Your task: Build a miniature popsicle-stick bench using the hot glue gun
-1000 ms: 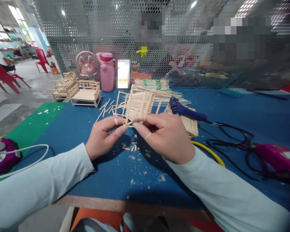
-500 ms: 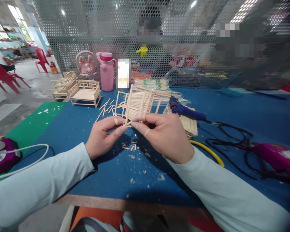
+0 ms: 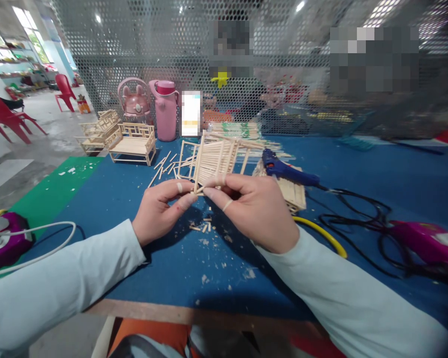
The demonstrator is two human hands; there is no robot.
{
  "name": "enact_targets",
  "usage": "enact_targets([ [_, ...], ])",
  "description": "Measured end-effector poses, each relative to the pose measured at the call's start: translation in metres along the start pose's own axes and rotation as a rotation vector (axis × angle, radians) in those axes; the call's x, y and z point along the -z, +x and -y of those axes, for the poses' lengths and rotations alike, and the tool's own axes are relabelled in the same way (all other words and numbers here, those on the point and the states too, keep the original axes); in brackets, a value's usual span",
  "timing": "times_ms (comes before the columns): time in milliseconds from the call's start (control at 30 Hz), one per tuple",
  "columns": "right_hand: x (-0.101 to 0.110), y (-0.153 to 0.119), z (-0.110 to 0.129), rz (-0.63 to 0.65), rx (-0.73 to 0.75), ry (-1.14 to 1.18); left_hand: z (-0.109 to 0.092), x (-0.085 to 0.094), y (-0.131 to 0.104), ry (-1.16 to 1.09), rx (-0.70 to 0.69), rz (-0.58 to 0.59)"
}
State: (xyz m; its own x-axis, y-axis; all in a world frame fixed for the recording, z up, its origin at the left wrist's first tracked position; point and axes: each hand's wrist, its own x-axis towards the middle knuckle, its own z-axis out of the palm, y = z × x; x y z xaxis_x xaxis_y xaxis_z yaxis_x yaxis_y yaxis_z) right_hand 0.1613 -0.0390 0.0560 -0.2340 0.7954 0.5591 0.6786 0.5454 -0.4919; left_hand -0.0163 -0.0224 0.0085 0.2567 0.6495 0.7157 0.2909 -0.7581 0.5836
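Both hands meet at the near lower corner of a small model bench [image 3: 216,158] built from thin wooden sticks, tilted up on its side. My left hand [image 3: 164,208] pinches that corner between thumb and forefinger. From the other side my right hand [image 3: 256,209] closes its thumb and fingers at the same corner, on what looks like a short stick [image 3: 200,189]; its fingertips partly cover it. Pale tape bands wrap fingers on both hands. Loose sticks [image 3: 164,166] lie behind the left hand, and short cut pieces [image 3: 205,227] lie below the hands.
A blue glue gun [image 3: 289,170] rests on a wooden stick piece [image 3: 293,194] at right, its black cord [image 3: 354,199] trailing off. Small finished benches [image 3: 132,144], a pink bottle [image 3: 166,112] and a lit phone [image 3: 191,113] stand behind. A perforated metal screen [image 3: 142,44] borders the table.
Almost nothing differs. Both hands keep their pinch on the model bench, and the view has shifted only very slightly.
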Motion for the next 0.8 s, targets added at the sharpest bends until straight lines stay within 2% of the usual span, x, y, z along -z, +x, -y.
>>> enact_targets([
  [300,-0.003,-0.002,-0.001,-0.029,0.033,-0.036,0.002,0.000,-0.001,-0.011,0.011,-0.011],
  [467,0.003,-0.002,0.000,-0.018,0.122,-0.070,0.000,0.000,0.000,-0.034,0.019,-0.019],
  [533,0.015,0.000,0.000,-0.110,0.181,-0.086,0.000,0.000,0.000,-0.047,0.020,-0.019],
  [600,0.032,0.002,-0.003,-0.321,0.192,-0.085,0.000,-0.001,0.000,-0.061,0.036,-0.022],
  [667,0.048,0.007,-0.009,-0.555,0.111,-0.036,0.001,-0.002,-0.002,-0.090,0.074,-0.022],
  [733,0.061,0.012,-0.021,-0.645,0.020,0.009,0.004,-0.003,-0.003,-0.158,0.129,-0.012],
  [800,0.071,0.018,-0.038,-0.664,-0.059,-0.054,0.006,-0.004,-0.004,-0.249,0.182,-0.003],
])
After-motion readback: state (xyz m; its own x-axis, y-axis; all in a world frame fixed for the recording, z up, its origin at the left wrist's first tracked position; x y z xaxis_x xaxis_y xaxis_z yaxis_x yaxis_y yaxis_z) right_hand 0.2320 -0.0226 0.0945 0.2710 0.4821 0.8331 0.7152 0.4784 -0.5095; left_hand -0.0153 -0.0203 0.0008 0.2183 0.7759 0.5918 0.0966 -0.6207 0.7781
